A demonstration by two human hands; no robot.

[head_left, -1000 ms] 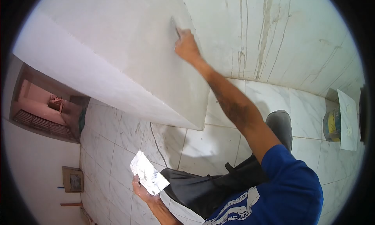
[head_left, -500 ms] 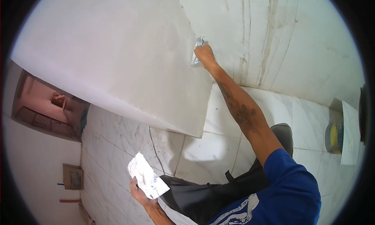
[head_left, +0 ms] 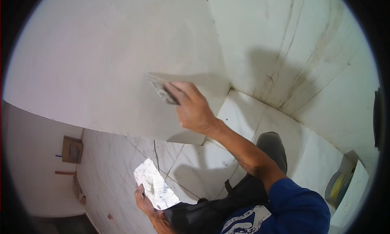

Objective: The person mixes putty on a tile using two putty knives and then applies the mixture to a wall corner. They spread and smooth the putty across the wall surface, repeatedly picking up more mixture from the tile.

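Right hand (head_left: 194, 108) grips a putty knife (head_left: 159, 87) pressed flat against a white wall (head_left: 101, 63); left hand (head_left: 145, 199) grasps a putty-smeared plate (head_left: 155, 186) low down.

Was indoor finishing site: bare skim-coated wall (head_left: 101, 63), streaked unpainted wall (head_left: 304, 51) adjoining, marble-look tiled floor (head_left: 118, 169), bucket (head_left: 337, 187) in corner.

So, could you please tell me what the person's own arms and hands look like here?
Both hands are bare, with no gloves: the right hand and the left hand. The right arm wears a short blue sleeve, and its bare forearm carries a dark tattoo. The left forearm is also uncovered where it shows.
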